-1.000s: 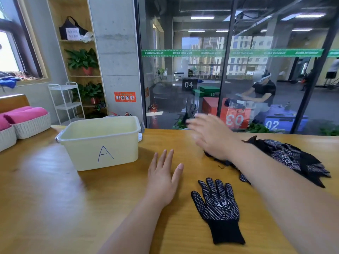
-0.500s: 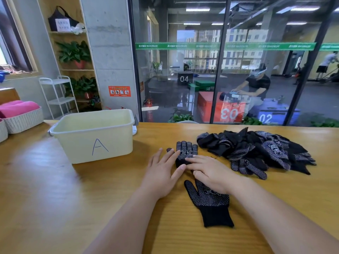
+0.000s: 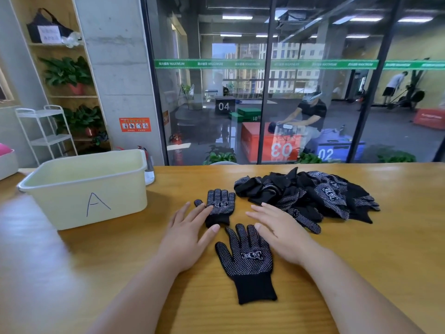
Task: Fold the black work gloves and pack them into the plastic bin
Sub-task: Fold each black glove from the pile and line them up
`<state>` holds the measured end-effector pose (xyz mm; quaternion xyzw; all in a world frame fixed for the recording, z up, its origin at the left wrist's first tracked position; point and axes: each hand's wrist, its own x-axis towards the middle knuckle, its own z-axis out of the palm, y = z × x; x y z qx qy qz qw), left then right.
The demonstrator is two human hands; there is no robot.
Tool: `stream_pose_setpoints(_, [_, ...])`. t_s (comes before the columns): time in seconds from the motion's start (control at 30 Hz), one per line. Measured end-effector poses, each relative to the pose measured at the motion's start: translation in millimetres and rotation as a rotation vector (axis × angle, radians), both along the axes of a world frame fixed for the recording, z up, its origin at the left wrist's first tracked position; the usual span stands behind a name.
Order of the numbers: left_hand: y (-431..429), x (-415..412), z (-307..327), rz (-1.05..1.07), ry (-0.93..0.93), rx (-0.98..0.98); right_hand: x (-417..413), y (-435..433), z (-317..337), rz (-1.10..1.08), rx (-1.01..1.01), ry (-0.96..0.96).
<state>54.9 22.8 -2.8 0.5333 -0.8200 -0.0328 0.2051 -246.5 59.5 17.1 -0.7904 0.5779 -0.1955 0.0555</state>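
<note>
A second dotted glove (image 3: 218, 207) now lies beneath our flat, empty left hand (image 3: 186, 233), ahead of the first glove (image 3: 248, 257) beside our open right hand (image 3: 280, 233); pairing can begin.

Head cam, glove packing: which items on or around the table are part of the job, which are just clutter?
Job:
- pale yellow plastic bin marked A
- near black dotted work glove lying flat
- far black dotted work glove, under left hand fingertips
- heap of black work gloves, beside right hand

Clutter:
- white wire rack
- potted plants on wooden shelf
</note>
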Motion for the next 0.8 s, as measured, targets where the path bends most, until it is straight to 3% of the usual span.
stream_pose_setpoints(0.17, [-1.6,-1.9,-0.7,-0.039,-0.020,-0.032,-10.3,7.3,-0.7,-0.158,-0.040,0.071])
stream_pose_setpoints(0.27, [-0.1,-3.2,-0.2,-0.087,-0.014,-0.053,-9.7,7.6,-2.7,-0.314,0.075,0.175])
stream_pose_setpoints(0.43, [4.1,-7.6,1.7,-0.140,0.040,-0.042,-2.7,10.3,-5.3,-0.266,0.239,0.200])
stream_pose_setpoints(0.63, [13.2,-22.3,8.4,-0.204,0.111,-0.021,-1.6,16.2,6.2,-0.186,0.128,0.121])
stream_pose_setpoints(0.73, [17.7,-31.4,12.6,-0.240,0.111,-0.006,-21.2,14.5,15.2,-0.356,-0.039,0.057])
stream_pose_setpoints(0.8, [20.7,-40.0,17.2,-0.264,0.096,-0.009,-43.3,15.0,17.8,-0.497,-0.028,-0.001])
